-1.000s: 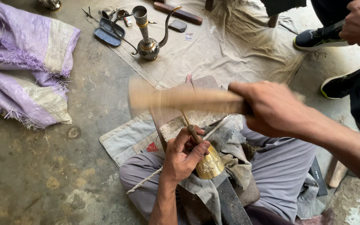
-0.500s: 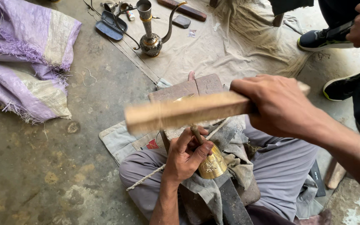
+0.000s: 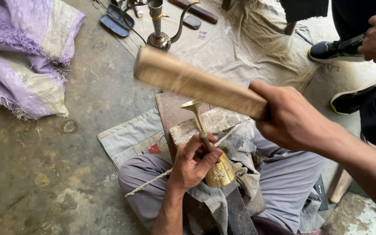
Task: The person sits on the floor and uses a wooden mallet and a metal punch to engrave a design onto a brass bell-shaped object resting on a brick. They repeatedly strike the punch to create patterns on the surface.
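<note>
A brass goblet (image 3: 216, 167) lies tilted in the person's lap on a grey cloth (image 3: 240, 174), its stem pointing up toward a stone block (image 3: 212, 124). The left hand (image 3: 192, 163) has its fingers wrapped round a thin tool pressed against the goblet. Above, the right hand (image 3: 290, 117) grips a wooden mallet (image 3: 196, 82), fingers closed on it, with a long-spouted metal pot (image 3: 159, 32) well apart on the floor.

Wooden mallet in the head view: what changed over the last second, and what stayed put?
The right hand has swung the wooden mallet up and away from the brass goblet; its head, blurred a second ago, now points up-left over the stone block. Nothing was let go. The left hand keeps its grip on a thin tool against the goblet. The spouted metal pot is unmoved.
</note>
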